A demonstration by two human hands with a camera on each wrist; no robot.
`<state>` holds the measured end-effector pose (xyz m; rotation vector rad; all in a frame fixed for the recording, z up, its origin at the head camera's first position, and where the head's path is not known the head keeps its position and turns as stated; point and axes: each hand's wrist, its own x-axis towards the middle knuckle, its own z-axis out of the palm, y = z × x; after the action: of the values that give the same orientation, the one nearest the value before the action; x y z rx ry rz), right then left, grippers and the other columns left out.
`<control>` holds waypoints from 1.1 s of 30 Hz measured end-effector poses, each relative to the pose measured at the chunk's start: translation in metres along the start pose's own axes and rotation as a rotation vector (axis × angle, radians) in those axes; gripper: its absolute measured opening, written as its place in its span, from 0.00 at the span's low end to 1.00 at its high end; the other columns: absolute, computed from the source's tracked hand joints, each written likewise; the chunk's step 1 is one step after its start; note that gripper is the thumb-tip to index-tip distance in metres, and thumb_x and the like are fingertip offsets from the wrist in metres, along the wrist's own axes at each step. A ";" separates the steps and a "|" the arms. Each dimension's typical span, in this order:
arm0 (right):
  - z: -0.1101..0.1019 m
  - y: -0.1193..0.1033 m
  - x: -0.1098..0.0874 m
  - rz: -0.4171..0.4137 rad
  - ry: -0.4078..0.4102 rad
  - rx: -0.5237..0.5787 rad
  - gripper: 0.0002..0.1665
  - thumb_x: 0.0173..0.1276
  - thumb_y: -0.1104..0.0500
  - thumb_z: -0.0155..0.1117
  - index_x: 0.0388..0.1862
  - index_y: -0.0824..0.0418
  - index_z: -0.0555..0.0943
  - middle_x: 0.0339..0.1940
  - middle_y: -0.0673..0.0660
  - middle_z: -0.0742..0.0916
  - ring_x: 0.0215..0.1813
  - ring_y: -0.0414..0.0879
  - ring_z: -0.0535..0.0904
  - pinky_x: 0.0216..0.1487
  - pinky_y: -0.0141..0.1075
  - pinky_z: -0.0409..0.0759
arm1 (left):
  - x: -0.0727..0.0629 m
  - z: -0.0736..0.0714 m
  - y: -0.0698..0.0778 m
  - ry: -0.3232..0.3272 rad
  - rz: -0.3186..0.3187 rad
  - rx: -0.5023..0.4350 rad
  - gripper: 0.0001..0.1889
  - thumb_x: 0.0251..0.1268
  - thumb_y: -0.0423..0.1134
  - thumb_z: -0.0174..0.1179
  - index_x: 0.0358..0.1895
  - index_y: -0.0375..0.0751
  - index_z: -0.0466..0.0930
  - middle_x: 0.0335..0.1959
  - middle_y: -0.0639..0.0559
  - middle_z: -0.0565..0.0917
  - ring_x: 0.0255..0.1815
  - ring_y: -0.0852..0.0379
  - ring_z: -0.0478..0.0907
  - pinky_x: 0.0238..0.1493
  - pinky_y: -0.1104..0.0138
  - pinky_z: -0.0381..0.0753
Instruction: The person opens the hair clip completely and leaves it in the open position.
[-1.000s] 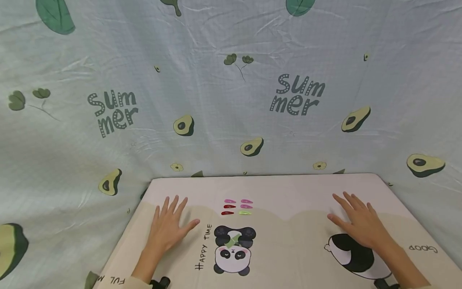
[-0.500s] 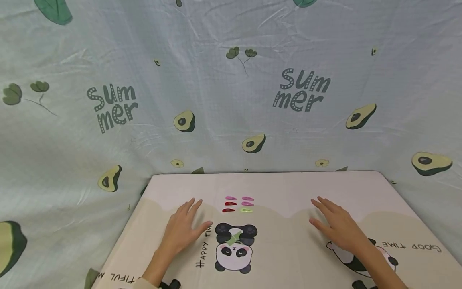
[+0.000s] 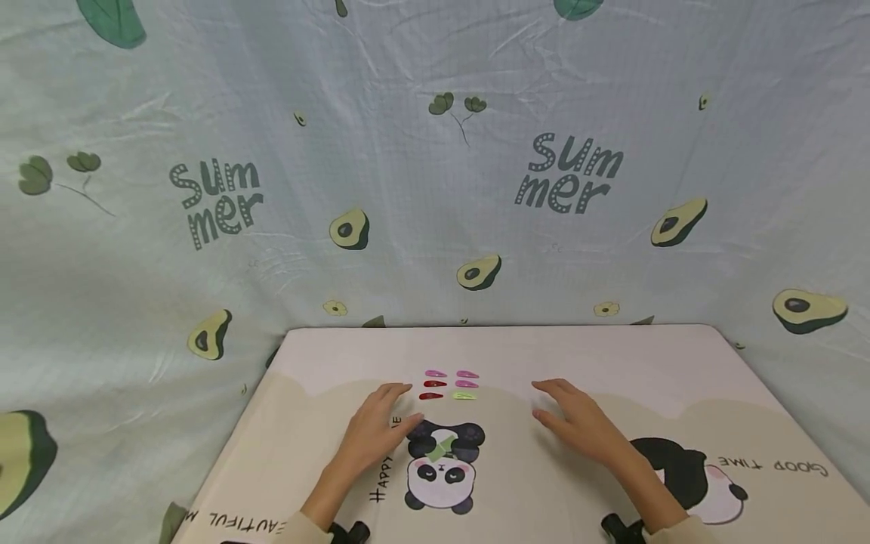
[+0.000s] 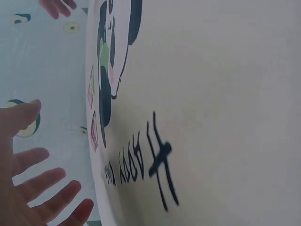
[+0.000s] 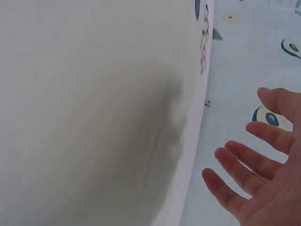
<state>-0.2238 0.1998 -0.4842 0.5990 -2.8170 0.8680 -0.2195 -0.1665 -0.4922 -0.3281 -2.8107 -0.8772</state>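
Small snap hair clips lie in two short columns near the table's far side in the head view. The left column has a pink clip point(image 3: 436, 373), then a red clip point(image 3: 435, 384) and another red clip point(image 3: 431, 396). On the right are two pink clips, one being the nearer pink clip point(image 3: 467, 384), and a light green clip point(image 3: 465, 396). My left hand point(image 3: 376, 431) hovers just left of the red clips, fingers spread and holding nothing. Farther off, to the right of the clips, my right hand point(image 3: 578, 423) is also without anything, its fingers loosely extended.
The tabletop point(image 3: 530, 491) bears printed panda figures and lettering, including a panda print point(image 3: 440, 472) in front of the clips. A patterned cloth point(image 3: 408, 174) with avocados hangs behind the table's far edge.
Both hands have moved inward over the table, the left one rightward and the right one leftward, coming nearer the clips. The clips keep their arrangement.
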 end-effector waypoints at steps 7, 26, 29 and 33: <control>0.020 -0.010 0.027 0.004 -0.056 0.114 0.24 0.73 0.59 0.66 0.64 0.68 0.80 0.53 0.62 0.88 0.49 0.51 0.87 0.50 0.43 0.87 | 0.012 0.016 0.008 0.022 0.036 -0.147 0.24 0.71 0.47 0.65 0.65 0.41 0.80 0.64 0.45 0.82 0.62 0.44 0.81 0.61 0.47 0.81; 0.067 -0.035 0.065 0.014 -0.063 0.161 0.10 0.66 0.64 0.68 0.44 0.65 0.88 0.33 0.54 0.88 0.35 0.40 0.77 0.38 0.33 0.78 | 0.047 0.047 0.021 -0.006 0.075 -0.156 0.09 0.66 0.38 0.69 0.44 0.37 0.91 0.40 0.47 0.83 0.43 0.49 0.83 0.47 0.60 0.82; 0.070 -0.038 0.069 0.005 -0.042 0.148 0.09 0.65 0.64 0.69 0.42 0.66 0.89 0.31 0.55 0.88 0.34 0.41 0.76 0.36 0.33 0.77 | 0.050 0.050 0.022 0.001 0.111 -0.101 0.08 0.65 0.38 0.69 0.42 0.39 0.91 0.41 0.46 0.84 0.43 0.49 0.82 0.46 0.58 0.81; 0.074 -0.042 0.075 0.042 -0.033 0.139 0.07 0.64 0.64 0.70 0.40 0.65 0.89 0.29 0.54 0.87 0.32 0.41 0.76 0.34 0.32 0.75 | 0.052 0.054 0.025 0.018 0.124 -0.048 0.07 0.64 0.37 0.69 0.41 0.39 0.92 0.41 0.46 0.85 0.42 0.49 0.82 0.45 0.58 0.81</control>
<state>-0.2753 0.1010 -0.5060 0.5786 -2.8255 1.0780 -0.2687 -0.1076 -0.5104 -0.4936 -2.7223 -0.9159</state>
